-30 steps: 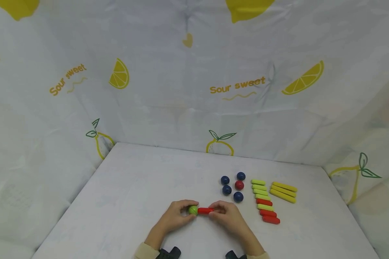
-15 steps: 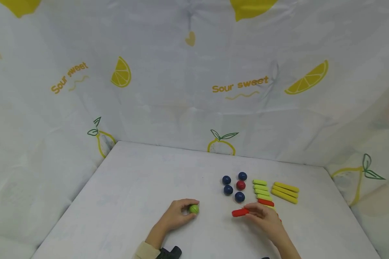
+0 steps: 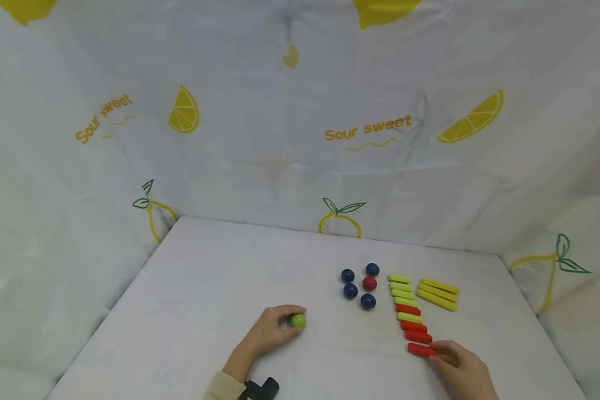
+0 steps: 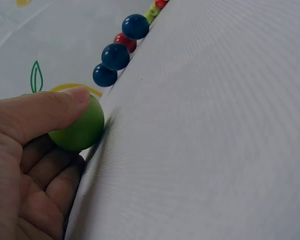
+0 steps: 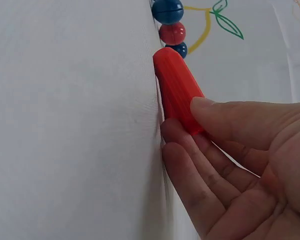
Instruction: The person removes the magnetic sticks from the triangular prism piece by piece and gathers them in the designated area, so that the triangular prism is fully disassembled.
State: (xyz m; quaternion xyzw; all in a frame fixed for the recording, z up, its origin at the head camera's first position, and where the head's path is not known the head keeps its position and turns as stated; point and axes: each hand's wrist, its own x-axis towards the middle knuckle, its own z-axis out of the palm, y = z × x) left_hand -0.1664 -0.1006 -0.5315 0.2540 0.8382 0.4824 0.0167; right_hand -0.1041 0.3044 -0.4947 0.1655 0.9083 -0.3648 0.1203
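Note:
My left hand [image 3: 275, 330] holds a green ball [image 3: 298, 320] between thumb and fingers at the middle front of the white table; in the left wrist view the thumb lies over the green ball [image 4: 82, 129]. At the front right, my right hand [image 3: 462, 366] pinches one end of a red stick [image 3: 421, 350], just in front of a column of short sticks. Up close in the right wrist view, thumb and fingertips are on the near end of the red stick [image 5: 177, 90], which lies at the table surface.
Several light green sticks [image 3: 400, 287] and red sticks [image 3: 418, 336] form a column. Yellow sticks [image 3: 437, 300] lie to its right. Left of it sit several dark blue balls [image 3: 368, 301] around a red ball [image 3: 369, 283]. A lemon-printed white curtain [image 3: 260, 183] stands behind.
My right hand has drawn the red stick away from the green ball and carried it right, to the near end of the column. The left hand has stayed put with the green ball.

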